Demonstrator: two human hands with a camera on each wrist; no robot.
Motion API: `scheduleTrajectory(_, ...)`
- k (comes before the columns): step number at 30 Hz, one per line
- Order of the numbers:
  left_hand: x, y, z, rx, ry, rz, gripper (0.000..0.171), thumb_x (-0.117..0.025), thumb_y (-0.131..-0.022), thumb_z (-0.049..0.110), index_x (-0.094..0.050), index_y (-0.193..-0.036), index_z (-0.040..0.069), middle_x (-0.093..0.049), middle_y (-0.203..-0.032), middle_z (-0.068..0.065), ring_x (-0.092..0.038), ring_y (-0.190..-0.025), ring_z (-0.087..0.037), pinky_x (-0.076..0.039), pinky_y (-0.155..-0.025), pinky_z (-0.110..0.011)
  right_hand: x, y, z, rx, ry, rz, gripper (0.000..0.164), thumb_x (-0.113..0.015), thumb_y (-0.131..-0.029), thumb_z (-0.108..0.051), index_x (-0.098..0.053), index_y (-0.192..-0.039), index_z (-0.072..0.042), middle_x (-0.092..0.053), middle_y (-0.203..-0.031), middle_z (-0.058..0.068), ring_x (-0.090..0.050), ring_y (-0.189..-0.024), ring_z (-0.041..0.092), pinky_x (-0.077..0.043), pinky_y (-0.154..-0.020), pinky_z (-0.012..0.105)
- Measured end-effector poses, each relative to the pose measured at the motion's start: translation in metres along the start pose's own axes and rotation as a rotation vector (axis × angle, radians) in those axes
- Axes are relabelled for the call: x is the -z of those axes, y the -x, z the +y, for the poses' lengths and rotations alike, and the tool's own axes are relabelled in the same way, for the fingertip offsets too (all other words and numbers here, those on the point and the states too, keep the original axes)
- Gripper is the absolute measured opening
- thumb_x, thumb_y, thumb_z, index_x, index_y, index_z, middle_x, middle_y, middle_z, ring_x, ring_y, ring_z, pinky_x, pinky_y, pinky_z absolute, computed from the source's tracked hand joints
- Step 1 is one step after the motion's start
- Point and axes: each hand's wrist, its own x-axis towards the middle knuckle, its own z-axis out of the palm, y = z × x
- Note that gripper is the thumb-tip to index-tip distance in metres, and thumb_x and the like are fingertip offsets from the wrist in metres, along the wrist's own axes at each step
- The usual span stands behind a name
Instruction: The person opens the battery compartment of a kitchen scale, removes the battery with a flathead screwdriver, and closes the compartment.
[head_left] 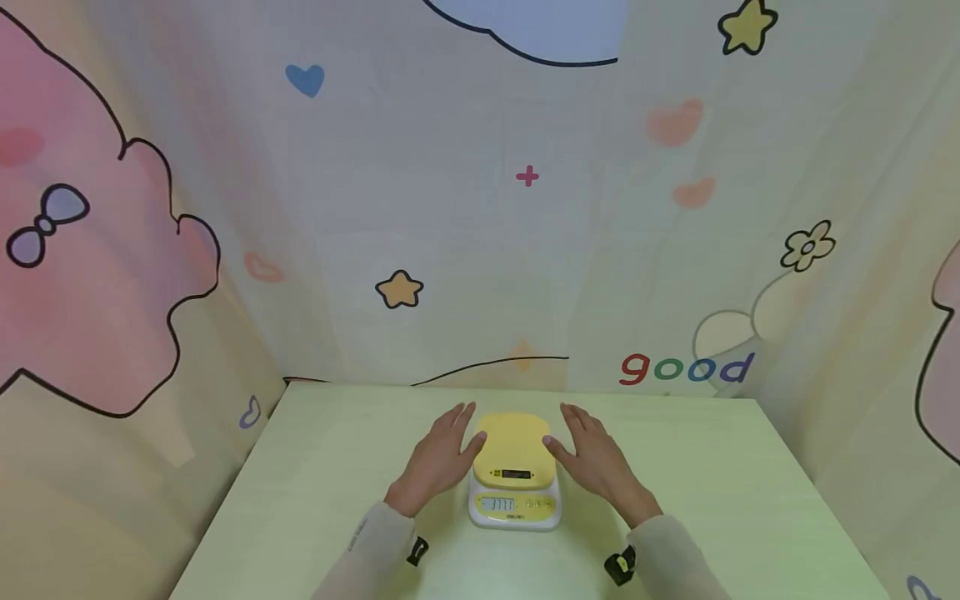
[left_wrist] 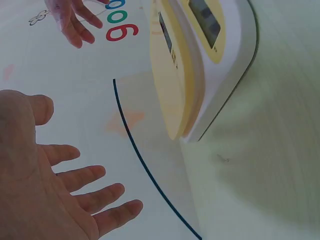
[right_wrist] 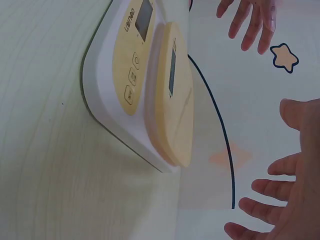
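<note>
A kitchen scale with a yellow weighing plate and a white base stands on the table, its display showing digits that look like 3771. To its left is my left hand, fingers straight and spread. My right hand mirrors it on the other side. Both thumbs overlap the plate's edges in the head view. In the left wrist view, the left hand is seen apart from the scale. The right wrist view likewise shows a gap between the right hand and the scale. Neither hand holds anything.
The pale table ends at a printed cloth backdrop with stars, hearts and the word "good". More cloth hangs at the left and right sides. A dark strap piece sits at the right wrist, another at the left.
</note>
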Motion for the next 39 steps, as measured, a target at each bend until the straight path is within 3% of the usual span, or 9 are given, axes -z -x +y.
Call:
scheduleTrajectory(5,-0.009,0.002,-0.002,-0.004,0.063,0.006,0.063,-0.038,-0.104,0.047,-0.028,-0.156,0.013,-0.031,-0.159,-0.015,-0.028,-0.147,-0.036,-0.037,-0.111,-0.058,-0.009,0.000,0.007,-0.028,-0.063,0.009,0.070,-0.051,-0.100,-0.047,-0.033,-0.152,-0.004,-0.039,-0.152,0.021,-0.039,-0.137,0.044,-0.038,-0.108,0.061)
scheduleTrajectory(11,-0.026,0.006,-0.009,0.045,0.135,-0.013,0.061,-0.039,-0.104,0.043,-0.028,-0.156,0.012,-0.030,-0.160,-0.016,-0.023,-0.149,-0.038,-0.032,-0.114,-0.060,-0.024,0.001,0.013,-0.085,-0.146,-0.002,0.064,-0.048,-0.101,-0.045,-0.037,-0.150,-0.004,-0.044,-0.148,0.022,-0.044,-0.134,0.043,-0.039,-0.108,0.059)
scheduleTrajectory(20,-0.053,0.002,-0.020,0.120,0.282,0.037,0.057,-0.046,-0.103,0.030,-0.036,-0.149,-0.003,-0.040,-0.152,-0.022,-0.037,-0.141,-0.040,-0.033,-0.114,-0.057,-0.034,0.005,0.016,-0.177,-0.164,-0.045,0.062,-0.051,-0.100,-0.041,-0.040,-0.149,-0.004,-0.045,-0.147,0.021,-0.054,-0.123,0.041,-0.045,-0.102,0.058)
scheduleTrajectory(26,-0.061,0.000,-0.026,0.139,0.283,0.063,0.054,-0.049,-0.101,0.027,-0.043,-0.143,-0.007,-0.046,-0.146,-0.025,-0.041,-0.137,-0.042,-0.035,-0.112,-0.056,-0.047,0.004,0.022,-0.184,-0.175,-0.016,0.059,-0.054,-0.100,-0.037,-0.045,-0.144,0.001,-0.049,-0.140,0.024,-0.061,-0.110,0.036,-0.049,-0.095,0.054)
scheduleTrajectory(36,-0.071,-0.001,-0.024,0.084,0.238,0.104,0.045,-0.052,-0.099,0.020,-0.054,-0.132,-0.011,-0.055,-0.133,-0.030,-0.049,-0.127,-0.047,-0.041,-0.106,-0.059,-0.059,0.002,0.027,-0.193,-0.205,-0.010,0.046,-0.057,-0.098,-0.029,-0.059,-0.130,0.003,-0.062,-0.123,0.023,-0.065,-0.099,0.032,-0.054,-0.084,0.049)
scheduleTrajectory(39,-0.074,-0.003,-0.026,0.066,0.206,0.129,0.037,-0.055,-0.097,0.019,-0.061,-0.120,-0.009,-0.061,-0.125,-0.028,-0.055,-0.119,-0.045,-0.046,-0.099,-0.058,-0.062,0.001,0.027,-0.197,-0.230,-0.009,0.041,-0.058,-0.097,-0.028,-0.062,-0.126,0.002,-0.065,-0.117,0.020,-0.066,-0.096,0.030,-0.055,-0.081,0.047)
